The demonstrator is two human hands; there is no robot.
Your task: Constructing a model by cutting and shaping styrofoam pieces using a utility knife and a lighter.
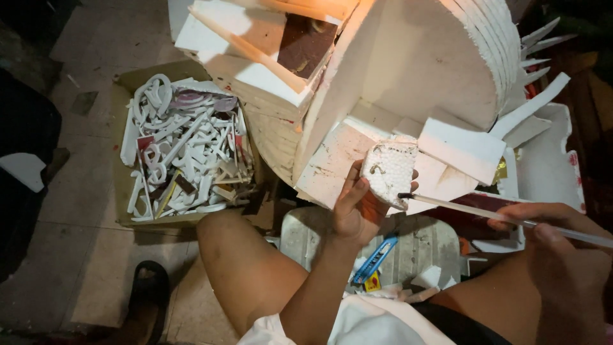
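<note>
While stacked white foam slabs fill the far side and a cardboard box of foam scraps sits left, the raised left hand clasps a small foam block at centre, and the right hand pinches a thin white stick whose tip touches it.

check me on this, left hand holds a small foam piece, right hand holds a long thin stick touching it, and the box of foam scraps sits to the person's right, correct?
Not quite. The head view shows the box of foam scraps on the person's left. The rest holds: left hand grips the foam piece, right hand holds the stick against it.
</note>
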